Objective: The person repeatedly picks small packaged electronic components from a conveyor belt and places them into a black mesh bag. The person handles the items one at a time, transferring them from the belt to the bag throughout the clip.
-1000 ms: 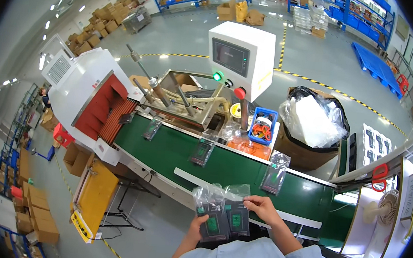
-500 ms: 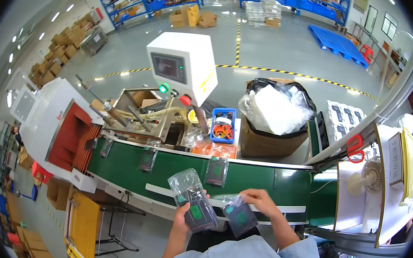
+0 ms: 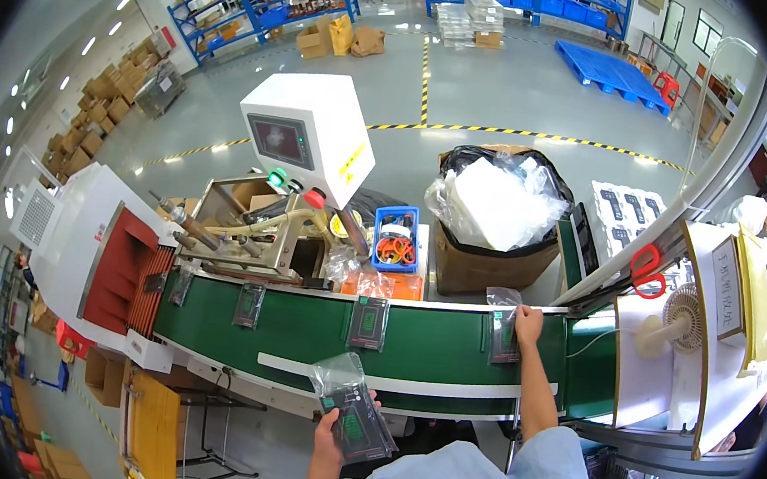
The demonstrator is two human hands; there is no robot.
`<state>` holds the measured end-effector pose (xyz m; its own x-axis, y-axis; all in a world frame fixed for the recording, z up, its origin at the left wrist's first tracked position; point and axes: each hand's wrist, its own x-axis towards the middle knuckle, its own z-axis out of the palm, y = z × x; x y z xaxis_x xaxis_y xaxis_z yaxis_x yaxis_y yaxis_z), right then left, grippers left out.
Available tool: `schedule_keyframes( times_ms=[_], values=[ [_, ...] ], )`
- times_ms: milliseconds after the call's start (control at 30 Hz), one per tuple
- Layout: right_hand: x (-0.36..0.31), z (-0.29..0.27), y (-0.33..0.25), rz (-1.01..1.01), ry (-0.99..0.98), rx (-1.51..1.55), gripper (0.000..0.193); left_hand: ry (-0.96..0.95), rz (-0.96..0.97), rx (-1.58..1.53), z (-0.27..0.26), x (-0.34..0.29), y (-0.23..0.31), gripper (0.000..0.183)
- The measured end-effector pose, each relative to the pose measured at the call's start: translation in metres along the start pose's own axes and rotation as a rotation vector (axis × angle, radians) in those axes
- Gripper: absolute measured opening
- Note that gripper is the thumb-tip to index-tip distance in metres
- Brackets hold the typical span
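My left hand (image 3: 327,437) is closed around the edge of what looks like several flat dark packages in clear plastic bags (image 3: 362,427), held in front of my body below the belt's near edge. Green print shows on the top one. My right arm reaches out over the green conveyor belt (image 3: 429,348). There, my right hand (image 3: 528,324) has its fingers closed at the top corner of another bagged dark package (image 3: 503,343), which lies on the belt. Farther left on the belt rests a similar bagged package (image 3: 368,324), and beyond it one more package (image 3: 249,306).
At the belt's left end stands a white machine with a red curtained opening (image 3: 126,263). Behind the belt are a control box (image 3: 306,137), a blue bin of tools (image 3: 395,241) and a carton lined with a black bag (image 3: 491,263). A small fan (image 3: 682,320) stands right.
My right hand has carried a bagged package from beside my left hand out to the belt, up and to the right. Packages on the belt have shifted left. My left hand keeps its hold.
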<state>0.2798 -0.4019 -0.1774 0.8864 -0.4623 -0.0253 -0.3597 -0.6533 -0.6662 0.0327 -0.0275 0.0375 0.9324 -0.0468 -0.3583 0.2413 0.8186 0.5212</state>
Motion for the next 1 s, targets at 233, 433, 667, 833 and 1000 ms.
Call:
schedule_keyframes(
  times_ms=[233,433,667,833,1000],
  values=[
    [-0.018,0.005,-0.037,0.134,0.052,-0.047,0.025,0.265,-0.078,0.066,-0.025,-0.012,-0.007,0.057],
    [-0.058,-0.023,-0.081,-0.06,0.089,0.084,0.044,0.225,-0.156,-0.026,-0.064,-0.011,-0.018,0.047],
    [-0.225,-0.057,-0.197,-0.148,-1.377,0.724,0.03,0.139,-0.117,0.184,-0.067,-0.011,-0.016,0.046],
    [-0.248,-0.062,-0.219,-0.159,-1.377,0.74,0.021,0.117,-0.133,0.148,-0.051,-0.024,-0.003,0.045],
    [-0.254,-0.067,-0.235,-0.237,-1.354,0.68,0.018,0.22,0.006,0.372,-0.047,-0.034,-0.001,0.045]
  ],
)
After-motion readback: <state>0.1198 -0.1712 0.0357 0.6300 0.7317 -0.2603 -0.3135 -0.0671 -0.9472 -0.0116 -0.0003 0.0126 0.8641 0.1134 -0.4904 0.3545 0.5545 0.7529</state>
